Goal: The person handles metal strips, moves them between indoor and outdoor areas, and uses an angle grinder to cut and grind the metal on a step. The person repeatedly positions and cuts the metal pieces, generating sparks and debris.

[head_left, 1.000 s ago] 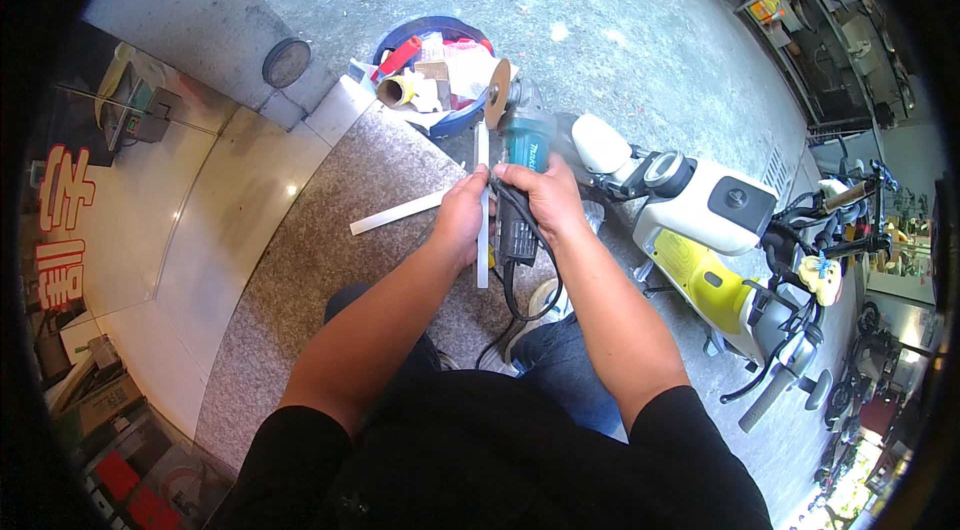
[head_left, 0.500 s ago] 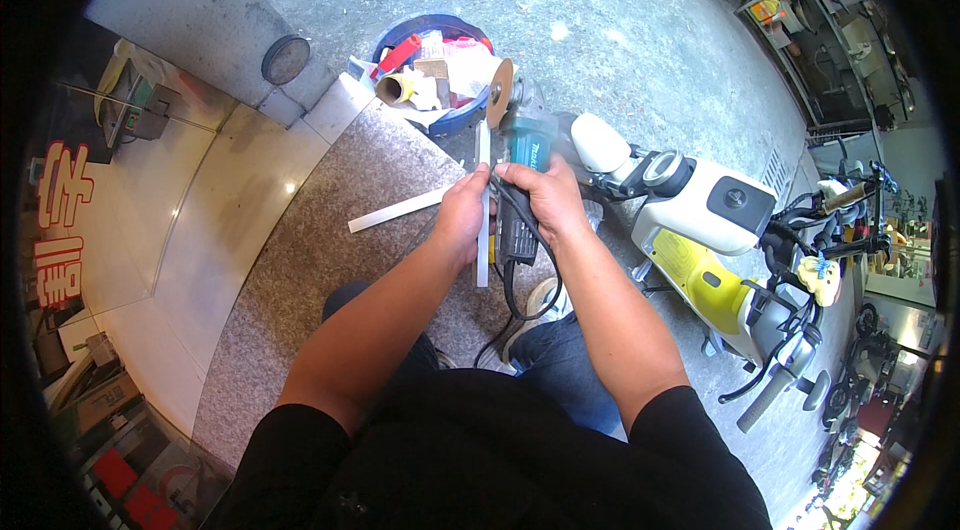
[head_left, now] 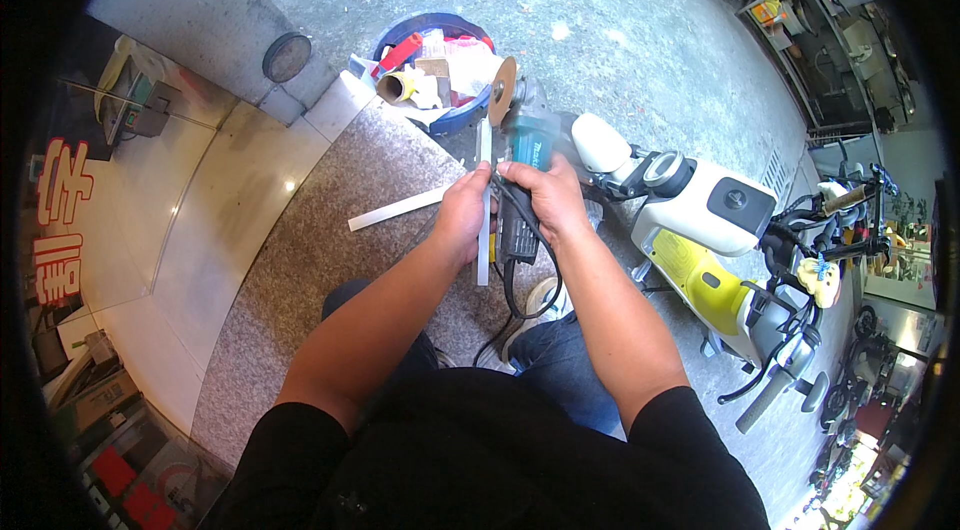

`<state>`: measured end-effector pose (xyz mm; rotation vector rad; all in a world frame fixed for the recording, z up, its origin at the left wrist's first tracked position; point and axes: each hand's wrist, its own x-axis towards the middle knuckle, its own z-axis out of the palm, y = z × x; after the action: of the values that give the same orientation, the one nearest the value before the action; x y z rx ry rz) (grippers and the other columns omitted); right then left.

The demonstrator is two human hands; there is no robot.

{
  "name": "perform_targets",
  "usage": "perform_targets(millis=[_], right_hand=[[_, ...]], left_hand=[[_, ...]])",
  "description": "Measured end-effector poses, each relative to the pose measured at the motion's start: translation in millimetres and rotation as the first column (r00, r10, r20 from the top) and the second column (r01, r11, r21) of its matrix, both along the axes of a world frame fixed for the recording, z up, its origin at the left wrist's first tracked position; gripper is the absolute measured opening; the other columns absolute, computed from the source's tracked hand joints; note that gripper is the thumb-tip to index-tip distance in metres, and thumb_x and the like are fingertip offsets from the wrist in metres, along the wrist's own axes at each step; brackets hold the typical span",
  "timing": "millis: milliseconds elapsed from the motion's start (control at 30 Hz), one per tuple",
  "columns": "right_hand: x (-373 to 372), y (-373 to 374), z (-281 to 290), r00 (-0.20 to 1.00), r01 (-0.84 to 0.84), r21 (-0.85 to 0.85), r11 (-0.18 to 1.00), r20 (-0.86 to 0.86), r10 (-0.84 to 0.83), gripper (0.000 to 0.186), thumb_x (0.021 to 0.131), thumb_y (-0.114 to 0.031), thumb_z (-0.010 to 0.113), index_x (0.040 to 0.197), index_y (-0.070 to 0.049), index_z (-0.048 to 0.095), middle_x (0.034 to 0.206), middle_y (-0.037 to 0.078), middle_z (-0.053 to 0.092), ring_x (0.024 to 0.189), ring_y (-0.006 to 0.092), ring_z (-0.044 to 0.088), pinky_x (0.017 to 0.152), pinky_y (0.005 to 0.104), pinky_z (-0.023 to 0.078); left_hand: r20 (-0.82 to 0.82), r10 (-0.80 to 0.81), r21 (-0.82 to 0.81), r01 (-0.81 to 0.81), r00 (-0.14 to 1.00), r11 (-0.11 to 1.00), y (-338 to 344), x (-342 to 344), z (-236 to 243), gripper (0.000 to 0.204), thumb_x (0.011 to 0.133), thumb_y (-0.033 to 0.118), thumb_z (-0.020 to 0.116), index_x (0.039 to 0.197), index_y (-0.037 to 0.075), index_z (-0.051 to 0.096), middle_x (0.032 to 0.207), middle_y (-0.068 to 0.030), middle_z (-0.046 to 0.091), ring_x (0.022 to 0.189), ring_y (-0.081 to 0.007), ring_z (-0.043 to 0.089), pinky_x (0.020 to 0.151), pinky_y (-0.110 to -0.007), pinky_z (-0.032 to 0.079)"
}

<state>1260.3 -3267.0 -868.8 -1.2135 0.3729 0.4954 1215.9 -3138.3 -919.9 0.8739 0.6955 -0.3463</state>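
So the person is sitting or crouching on a speckled granite step (head_left: 330,180), both forearms coming up from the bottom of the shot and meeting in the middle. The right hand (head_left: 550,195) is wrapped tight around the body of a teal grinder (head_left: 522,145), fingers clenched over the top of it, with the brownish disc (head_left: 500,90) sticking up at the far end, tilted on edge and just in front of the bucket. The black cord (head_left: 525,295) loops down from the tool between the arms toward the knees. The left hand (head_left: 462,215) is pinching a thin white strip (head_left: 484,205) that runs pretty much straight up and down in the view, right alongside the tool, its top end near the disc; whether the strip actually touches the disc I can't tell from here. A second white strip (head_left: 395,210) lies flat on the step just left of the hands. Behind all that there's a blue bucket (head_left: 400,35) stuffed with scraps and a cardboard roll. Off to the right a white and yellow scooter (head_left: 700,220) is parked on the concrete (head_left: 620,0), close to the right forearm. Jeans and a light shoe (head_left: 545,300) show under the arms.
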Motion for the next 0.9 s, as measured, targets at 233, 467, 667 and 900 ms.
perform_targets(millis=[233, 467, 667, 900], right_hand=[[-1.6, 0.4, 2.3, 1.0, -0.006, -0.017, 1.0, 0.001, 0.006, 0.046, 0.084, -0.001, 0.081, 0.118, 0.005, 0.051, 0.089, 0.019, 0.072, 0.06, 0.0265, 0.073, 0.05, 0.039, 0.062], [0.3, 0.3, 1.2, 1.0, -0.008, -0.004, 1.0, 0.0, 0.008, 0.046, 0.084, -0.001, 0.081, 0.118, 0.006, 0.051, 0.089, 0.019, 0.072, 0.06, 0.026, 0.073, 0.051, 0.0387, 0.062], [0.4, 0.3, 0.9, 1.0, 0.007, -0.013, 1.0, -0.006, -0.008, 0.046, 0.084, -0.001, 0.081, 0.117, 0.006, 0.051, 0.089, 0.019, 0.072, 0.061, 0.0263, 0.074, 0.051, 0.0393, 0.063], [1.6, -1.3, -1.5, 1.0, -0.015, -0.018, 1.0, -0.012, 0.015, 0.045, 0.083, -0.002, 0.082, 0.116, 0.007, 0.052, 0.088, 0.019, 0.072, 0.061, 0.0269, 0.074, 0.05, 0.0398, 0.063]], left_hand=[[-0.006, -0.008, 0.016, 0.008, 1.0, 1.0, 0.2, -0.2, 2.2, 0.028, 0.114, 0.037, 0.048, 0.111, 0.015, 0.064, 0.075, -0.0001, 0.061, 0.055, -0.0123, 0.056, 0.048, -0.027, 0.045], [0.001, -0.002, 0.018, 0.002, 1.0, 1.0, -0.4, -0.7, 1.6, 0.027, 0.113, 0.039, 0.051, 0.108, 0.016, 0.063, 0.074, 0.0023, 0.057, 0.057, -0.0123, 0.053, 0.05, -0.029, 0.044], [0.021, 0.008, 0.009, -0.008, 1.0, 1.0, -0.8, -1.0, -2.0, 0.026, 0.113, 0.038, 0.051, 0.108, 0.016, 0.063, 0.074, 0.0022, 0.056, 0.057, -0.0123, 0.053, 0.05, -0.029, 0.044], [-0.003, 0.001, 0.027, -0.001, 1.0, 1.0, -1.4, -0.2, -5.4, 0.027, 0.113, 0.038, 0.051, 0.111, 0.015, 0.064, 0.074, 0.0012, 0.057, 0.057, -0.0127, 0.054, 0.05, -0.03, 0.045]])
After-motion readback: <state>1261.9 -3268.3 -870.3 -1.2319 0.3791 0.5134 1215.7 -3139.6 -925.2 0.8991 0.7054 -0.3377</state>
